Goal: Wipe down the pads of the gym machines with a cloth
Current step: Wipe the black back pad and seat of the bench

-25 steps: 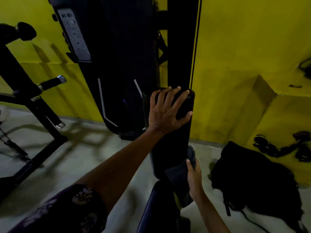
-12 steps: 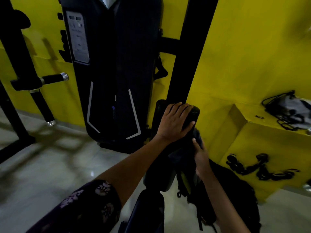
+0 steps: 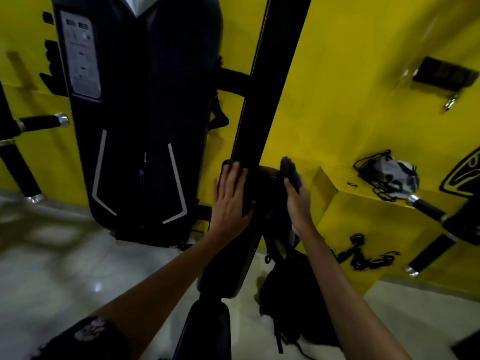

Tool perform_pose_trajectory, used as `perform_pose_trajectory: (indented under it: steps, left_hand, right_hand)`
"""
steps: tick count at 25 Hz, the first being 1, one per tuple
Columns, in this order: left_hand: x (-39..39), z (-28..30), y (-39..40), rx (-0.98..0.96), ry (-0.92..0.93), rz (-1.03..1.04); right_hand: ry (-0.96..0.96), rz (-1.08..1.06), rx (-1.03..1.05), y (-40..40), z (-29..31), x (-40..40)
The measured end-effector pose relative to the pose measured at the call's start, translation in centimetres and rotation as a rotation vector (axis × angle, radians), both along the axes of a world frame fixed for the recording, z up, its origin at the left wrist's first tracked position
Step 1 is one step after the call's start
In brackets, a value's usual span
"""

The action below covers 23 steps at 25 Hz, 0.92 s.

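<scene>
matt black pad, glossy floor

Upright post blocks straight ahead, rising from the pad top. Shroud crowds my left hand. Right of my right hand, open gap to yellow ledge. Backpack fills floor below; left floor open.

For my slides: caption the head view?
Left hand steadies the back pad while right hand lifts the cloth.
</scene>
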<state>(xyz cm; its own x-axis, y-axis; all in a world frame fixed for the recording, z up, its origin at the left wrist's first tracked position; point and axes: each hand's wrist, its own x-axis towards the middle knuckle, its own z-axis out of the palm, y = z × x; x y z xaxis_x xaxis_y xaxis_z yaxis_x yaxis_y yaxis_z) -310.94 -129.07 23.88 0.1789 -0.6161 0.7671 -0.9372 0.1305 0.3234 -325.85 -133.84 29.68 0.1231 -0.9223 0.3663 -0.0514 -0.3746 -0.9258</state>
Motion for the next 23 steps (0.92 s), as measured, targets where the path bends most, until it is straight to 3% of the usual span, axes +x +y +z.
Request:
perform_pose_trajectory:
  steps: [2,5,9,12,14,16,20,23]
  left_hand:
    - [0.6,-2.2,0.7,0.09,0.279,0.009]
    - [0.5,-3.8,0.9,0.223,0.623,-0.184]
    - [-0.1,-4.3,1.2,0.142,0.73,-0.241]
    - [-0.2,-5.4,1.3,0.179,0.711,-0.189]
    - [-0.2,-6.5,1.8,0.222,0.69,-0.181]
    - [0.0,-7.5,2.0,0.226,0.69,-0.204]
    - [0.4,-8.6,2.1,0.233,0.642,-0.224]
    - [0.7,-10.1,2.3,0.254,0.624,-0.24]
  right_hand:
    - [0.217,-0.031,-0.125,-0.8,1.0,-0.5]
    - [0.748,-0.158,-0.348,-1.6,2.9,-0.9]
    - [1.267,-0.169,-0.643,-0.1,6.1,3.1]
    - [1.33,-0.137,-0.635,0.0,6.6,4.8]
    - [1.317,-0.208,-0.522,-0.1,6.5,5.2]
    - [1.338,-0.292,-0.543,-0.2,5.9,6.6]
    - [1.317,-0.276,-1.014,0.1,4.2,8.0]
    - [1.368,-0.357,-1.213,0.2,3.5,6.8]
